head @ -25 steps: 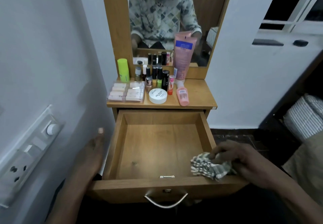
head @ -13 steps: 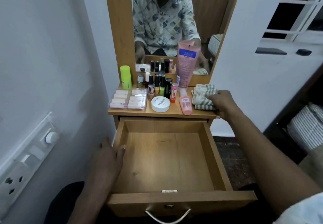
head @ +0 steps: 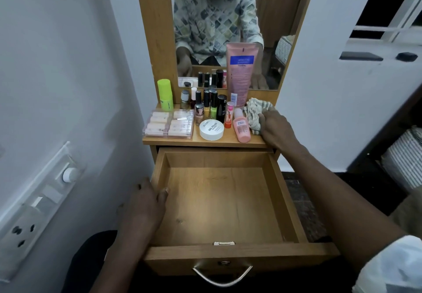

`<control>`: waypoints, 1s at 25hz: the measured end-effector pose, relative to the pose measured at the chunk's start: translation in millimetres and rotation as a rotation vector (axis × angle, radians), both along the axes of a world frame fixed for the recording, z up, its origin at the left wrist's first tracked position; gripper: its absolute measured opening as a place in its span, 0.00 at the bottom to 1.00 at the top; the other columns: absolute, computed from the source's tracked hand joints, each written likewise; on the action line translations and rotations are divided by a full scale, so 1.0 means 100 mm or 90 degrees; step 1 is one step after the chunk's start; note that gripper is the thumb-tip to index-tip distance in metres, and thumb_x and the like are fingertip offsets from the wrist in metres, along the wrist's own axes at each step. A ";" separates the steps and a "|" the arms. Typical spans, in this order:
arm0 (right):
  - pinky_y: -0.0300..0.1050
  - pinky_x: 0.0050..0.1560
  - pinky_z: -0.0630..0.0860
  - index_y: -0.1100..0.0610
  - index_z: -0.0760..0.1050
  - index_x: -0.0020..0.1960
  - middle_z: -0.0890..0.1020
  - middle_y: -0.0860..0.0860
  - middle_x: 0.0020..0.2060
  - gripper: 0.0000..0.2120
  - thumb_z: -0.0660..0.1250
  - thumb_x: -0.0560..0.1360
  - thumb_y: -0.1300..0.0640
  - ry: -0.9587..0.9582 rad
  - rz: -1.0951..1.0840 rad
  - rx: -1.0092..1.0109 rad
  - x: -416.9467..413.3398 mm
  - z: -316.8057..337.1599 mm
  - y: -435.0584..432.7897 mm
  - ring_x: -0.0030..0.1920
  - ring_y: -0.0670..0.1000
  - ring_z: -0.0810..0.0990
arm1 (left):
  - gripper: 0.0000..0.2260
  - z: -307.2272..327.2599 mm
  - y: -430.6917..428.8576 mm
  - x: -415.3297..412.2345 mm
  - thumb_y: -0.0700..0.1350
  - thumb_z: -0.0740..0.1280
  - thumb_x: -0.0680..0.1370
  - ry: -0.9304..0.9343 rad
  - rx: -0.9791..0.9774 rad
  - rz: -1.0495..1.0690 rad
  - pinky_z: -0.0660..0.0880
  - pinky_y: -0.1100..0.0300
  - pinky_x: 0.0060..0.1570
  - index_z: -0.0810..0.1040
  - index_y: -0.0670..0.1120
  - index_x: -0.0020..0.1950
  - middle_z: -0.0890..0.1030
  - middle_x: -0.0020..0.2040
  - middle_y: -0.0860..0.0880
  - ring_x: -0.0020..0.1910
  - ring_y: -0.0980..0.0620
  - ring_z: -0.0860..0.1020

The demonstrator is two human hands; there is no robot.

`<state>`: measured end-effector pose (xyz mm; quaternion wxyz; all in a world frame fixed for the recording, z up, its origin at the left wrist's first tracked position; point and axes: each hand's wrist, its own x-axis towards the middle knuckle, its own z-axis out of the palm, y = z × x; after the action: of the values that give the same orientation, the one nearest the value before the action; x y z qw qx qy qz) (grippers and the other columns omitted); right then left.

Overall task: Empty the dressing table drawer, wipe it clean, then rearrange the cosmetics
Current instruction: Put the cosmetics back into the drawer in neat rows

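The wooden drawer (head: 219,255) is pulled out and holds nothing. My left hand (head: 146,203) rests on its left wall, fingers curled over the rim. On the dressing table top (head: 205,142), at the right, my right hand (head: 275,128) lies on the striped cloth (head: 254,111). Cosmetics stand on the top: a clear case of tubes (head: 169,123), a green bottle (head: 165,95), several nail polish bottles (head: 206,105), a white round jar (head: 211,130), a lying pink bottle (head: 241,128) and a tall pink tube (head: 241,73).
A mirror (head: 228,30) behind the cosmetics reflects a person in a patterned shirt. A white wall with a switch panel (head: 36,208) is close on the left. A striped basket (head: 406,155) stands on the dark floor at the right.
My right hand carried the cloth from the drawer's front right corner up onto the table top. My left hand moved onto the drawer's left wall.
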<state>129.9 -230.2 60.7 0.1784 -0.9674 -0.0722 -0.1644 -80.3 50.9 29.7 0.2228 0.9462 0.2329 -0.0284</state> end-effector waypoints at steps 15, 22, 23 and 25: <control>0.45 0.38 0.76 0.59 0.74 0.63 0.79 0.59 0.52 0.22 0.67 0.77 0.45 -0.209 0.037 -0.137 -0.82 -0.07 0.57 0.46 0.55 0.80 | 0.18 -0.05 0.02 0.04 0.56 0.57 0.82 -0.024 0.024 -0.005 0.73 0.44 0.58 0.70 0.45 0.65 0.75 0.59 0.44 0.57 0.43 0.76; 0.43 0.39 0.74 0.63 0.74 0.60 0.79 0.60 0.50 0.12 0.64 0.79 0.58 -0.123 -0.037 0.013 -1.05 0.09 0.58 0.42 0.52 0.77 | 0.16 0.01 -0.02 0.02 0.53 0.59 0.81 -0.151 0.055 -0.006 0.75 0.50 0.53 0.75 0.44 0.62 0.77 0.56 0.44 0.53 0.46 0.77; 0.40 0.38 0.73 0.63 0.74 0.57 0.80 0.58 0.48 0.11 0.64 0.79 0.57 -0.124 -0.063 0.058 -1.17 0.18 0.54 0.41 0.52 0.77 | 0.15 0.06 -0.04 0.00 0.52 0.60 0.82 -0.205 0.029 -0.013 0.74 0.53 0.51 0.77 0.44 0.61 0.79 0.55 0.44 0.52 0.47 0.78; 0.34 0.32 0.69 0.61 0.75 0.53 0.79 0.53 0.43 0.09 0.65 0.78 0.55 -0.067 -0.107 0.190 -1.49 0.28 0.46 0.37 0.50 0.77 | 0.15 0.16 -0.11 -0.03 0.51 0.61 0.82 -0.294 -0.081 -0.038 0.71 0.60 0.48 0.78 0.45 0.63 0.81 0.54 0.46 0.50 0.50 0.79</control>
<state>-19.1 -184.7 88.6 0.3013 -0.9230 0.0251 -0.2380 -83.1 40.1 45.7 0.3283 0.9181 0.1453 0.1679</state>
